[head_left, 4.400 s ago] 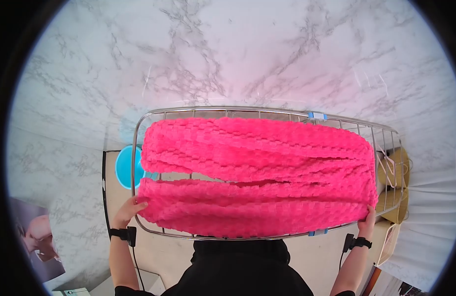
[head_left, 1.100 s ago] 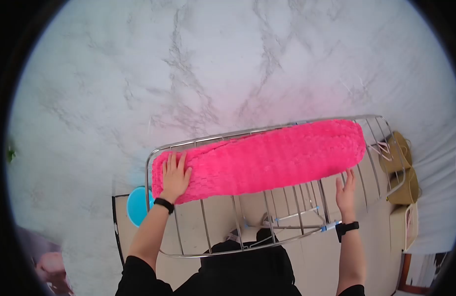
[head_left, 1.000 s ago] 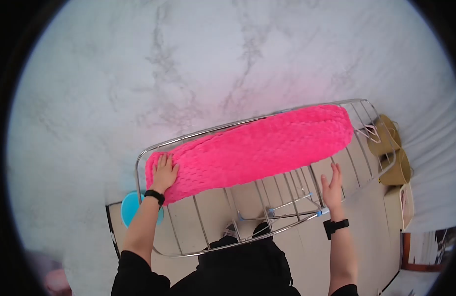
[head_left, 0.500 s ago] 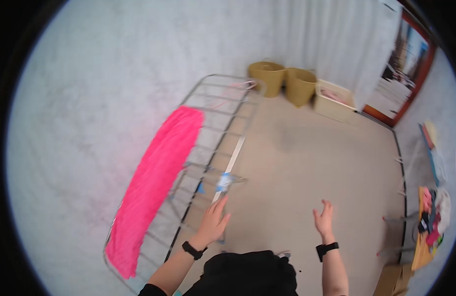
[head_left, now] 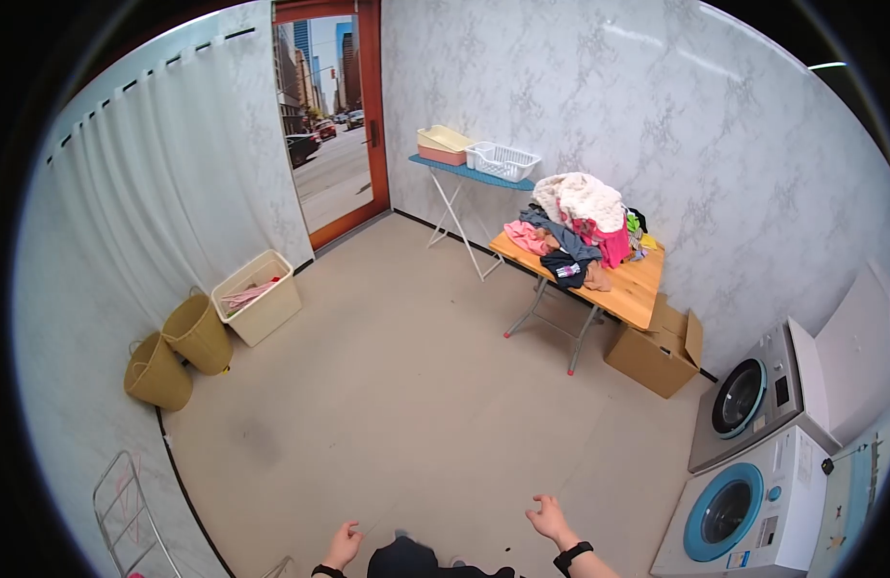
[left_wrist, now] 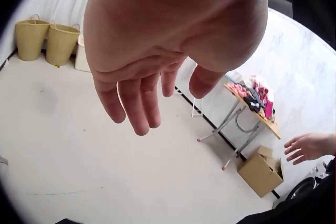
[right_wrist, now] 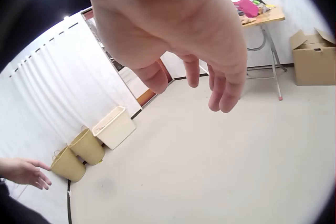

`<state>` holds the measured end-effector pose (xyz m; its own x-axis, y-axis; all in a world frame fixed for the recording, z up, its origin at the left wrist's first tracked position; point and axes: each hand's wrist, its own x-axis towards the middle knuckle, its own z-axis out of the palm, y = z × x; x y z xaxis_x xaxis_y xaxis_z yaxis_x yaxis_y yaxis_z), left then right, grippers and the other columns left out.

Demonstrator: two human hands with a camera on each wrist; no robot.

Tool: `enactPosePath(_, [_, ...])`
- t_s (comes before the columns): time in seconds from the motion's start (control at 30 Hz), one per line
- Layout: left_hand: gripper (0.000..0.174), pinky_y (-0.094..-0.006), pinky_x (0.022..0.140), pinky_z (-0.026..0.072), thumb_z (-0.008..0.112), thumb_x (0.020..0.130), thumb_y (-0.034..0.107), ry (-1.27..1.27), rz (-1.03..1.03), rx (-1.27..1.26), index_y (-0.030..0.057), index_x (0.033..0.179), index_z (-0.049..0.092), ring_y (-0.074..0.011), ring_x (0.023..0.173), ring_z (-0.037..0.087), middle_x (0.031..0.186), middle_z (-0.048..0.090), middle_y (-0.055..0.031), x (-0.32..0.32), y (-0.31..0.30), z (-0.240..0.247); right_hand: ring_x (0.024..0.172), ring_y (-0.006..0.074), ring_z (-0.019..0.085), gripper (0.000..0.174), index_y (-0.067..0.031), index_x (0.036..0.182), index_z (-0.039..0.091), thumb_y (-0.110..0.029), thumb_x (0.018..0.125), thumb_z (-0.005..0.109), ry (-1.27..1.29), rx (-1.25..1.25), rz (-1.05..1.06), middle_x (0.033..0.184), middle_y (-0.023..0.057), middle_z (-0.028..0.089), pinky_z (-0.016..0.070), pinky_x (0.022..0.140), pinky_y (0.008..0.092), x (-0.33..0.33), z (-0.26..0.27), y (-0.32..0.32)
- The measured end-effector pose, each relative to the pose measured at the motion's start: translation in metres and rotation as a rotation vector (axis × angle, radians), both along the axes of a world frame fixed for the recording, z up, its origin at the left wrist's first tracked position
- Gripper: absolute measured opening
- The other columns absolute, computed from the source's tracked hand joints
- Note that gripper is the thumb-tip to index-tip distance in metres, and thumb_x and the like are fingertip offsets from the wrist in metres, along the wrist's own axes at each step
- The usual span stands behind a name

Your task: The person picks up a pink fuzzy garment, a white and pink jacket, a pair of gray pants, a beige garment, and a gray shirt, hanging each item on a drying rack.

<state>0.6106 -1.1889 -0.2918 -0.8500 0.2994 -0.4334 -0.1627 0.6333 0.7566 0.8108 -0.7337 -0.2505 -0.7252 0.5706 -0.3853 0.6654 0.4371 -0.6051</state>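
Note:
My left hand (head_left: 343,545) hangs in the air low in the head view, its fingers loosely bent and nothing in them. To its right my right hand (head_left: 552,521) is also held over the floor, with relaxed fingers and no object. Both wrist views show loose fingers hanging downward over bare floor. At the lower left, apart from both hands, stands the end of a metal drying rack (head_left: 96,496). Only a scrap of the pink textured fabric on it shows at the frame's bottom edge; the rest is out of view.
Ahead, a wooden folding table (head_left: 637,289) bears piled clothes (head_left: 580,207), with a cardboard box (head_left: 657,352) beside it. Baskets sit on a blue ironing board (head_left: 474,175). Two woven baskets (head_left: 196,332) and a cream bin (head_left: 269,313) line the left; a washing machine (head_left: 743,511) stands right.
The pink fabric was folded over into one narrower strip on the rack. My left hand then came off it, and the view swung right from the rack toward the table and machines.

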Motion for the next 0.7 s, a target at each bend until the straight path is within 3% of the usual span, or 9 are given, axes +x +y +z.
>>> enactPosePath(0.13, [0.036, -0.0344, 0.071, 0.0520, 0.059, 0.085, 0.015, -0.152, 0.064, 0.013, 0.0032, 0.119, 0.055, -0.0218, 0.080, 0.066, 0.091, 0.067, -0.0136, -0.074, 0.035, -0.039, 0.094, 0.0295, 0.063, 0.055, -0.0030, 0.129, 0.048, -0.029, 0.083, 0.065, -0.082, -0.086, -0.069, 0.123, 0.0217, 0.047, 0.0501, 0.089, 0.0391, -0.038, 0.005, 0.039])
enactPosePath(0.2, [0.035, -0.0348, 0.068, 0.0516, 0.058, 0.084, 0.015, -0.219, 0.003, -0.132, 0.0047, 0.117, 0.055, -0.0211, 0.075, 0.066, 0.086, 0.068, -0.0119, -0.110, 0.039, -0.078, 0.091, 0.0290, 0.064, 0.055, -0.0029, 0.128, 0.049, -0.028, 0.082, 0.066, -0.085, -0.081, -0.120, 0.123, 0.0220, 0.047, 0.0502, 0.088, 0.0385, -0.062, -0.002, 0.065])
enactPosePath(0.23, [0.035, -0.0348, 0.068, 0.0516, 0.058, 0.084, 0.015, -0.221, -0.010, -0.132, 0.0047, 0.117, 0.055, -0.0211, 0.075, 0.066, 0.086, 0.068, -0.0119, -0.129, 0.048, -0.082, 0.091, 0.0290, 0.064, 0.055, -0.0029, 0.128, 0.049, -0.028, 0.082, 0.066, -0.087, -0.080, -0.133, 0.123, 0.0220, 0.047, 0.0502, 0.088, 0.0385, -0.079, 0.000, 0.080])
enactPosePath(0.3, [0.033, -0.0321, 0.062, 0.0496, 0.054, 0.088, 0.017, -0.529, 0.027, -0.302, 0.0055, 0.118, 0.054, -0.0207, 0.074, 0.067, 0.092, 0.068, -0.0122, -0.174, 0.072, -0.082, 0.090, 0.0285, 0.064, 0.054, -0.0030, 0.128, 0.050, -0.027, 0.082, 0.066, -0.089, -0.044, -0.200, 0.121, 0.0217, 0.049, 0.0504, 0.088, 0.0386, -0.117, 0.012, 0.112])
enactPosePath(0.4, [0.031, -0.0322, 0.060, 0.0485, 0.051, 0.090, 0.023, -0.675, -0.098, -0.397, 0.0064, 0.116, 0.055, -0.0211, 0.073, 0.067, 0.089, 0.069, -0.0107, -0.253, 0.117, -0.078, 0.090, 0.0293, 0.063, 0.051, -0.0026, 0.125, 0.050, -0.024, 0.082, 0.066, -0.063, 0.057, -0.226, 0.120, 0.0211, 0.050, 0.0497, 0.088, 0.0395, -0.175, 0.029, 0.164])
enactPosePath(0.43, [0.028, -0.0359, 0.060, 0.0533, 0.051, 0.088, 0.018, -0.617, -0.100, -0.347, 0.0017, 0.110, 0.058, -0.0219, 0.072, 0.066, 0.084, 0.067, -0.0128, -0.281, 0.141, -0.073, 0.090, 0.0293, 0.063, 0.051, -0.0026, 0.125, 0.050, -0.024, 0.082, 0.066, -0.067, 0.066, -0.233, 0.120, 0.0211, 0.050, 0.0497, 0.088, 0.0395, -0.198, 0.045, 0.180])
enactPosePath(0.5, [0.027, -0.0339, 0.060, 0.0529, 0.049, 0.089, 0.016, -0.459, -0.076, -0.193, -0.0004, 0.107, 0.058, -0.0210, 0.071, 0.066, 0.082, 0.067, -0.0132, -0.338, 0.191, -0.067, 0.086, 0.0287, 0.065, 0.047, -0.0028, 0.124, 0.051, -0.021, 0.083, 0.065, 0.049, 0.013, -0.272, 0.120, 0.0205, 0.051, 0.0510, 0.086, 0.0389, -0.249, 0.081, 0.207])
enactPosePath(0.7, [0.027, -0.0322, 0.065, 0.0524, 0.050, 0.088, 0.015, -0.346, -0.146, -0.062, -0.0007, 0.109, 0.058, -0.0200, 0.074, 0.065, 0.085, 0.066, -0.0123, -0.471, 0.364, -0.016, 0.085, 0.0276, 0.066, 0.043, -0.0036, 0.123, 0.052, -0.016, 0.083, 0.064, 0.145, -0.017, -0.334, 0.117, 0.0191, 0.056, 0.0527, 0.081, 0.0376, -0.334, 0.095, 0.282])
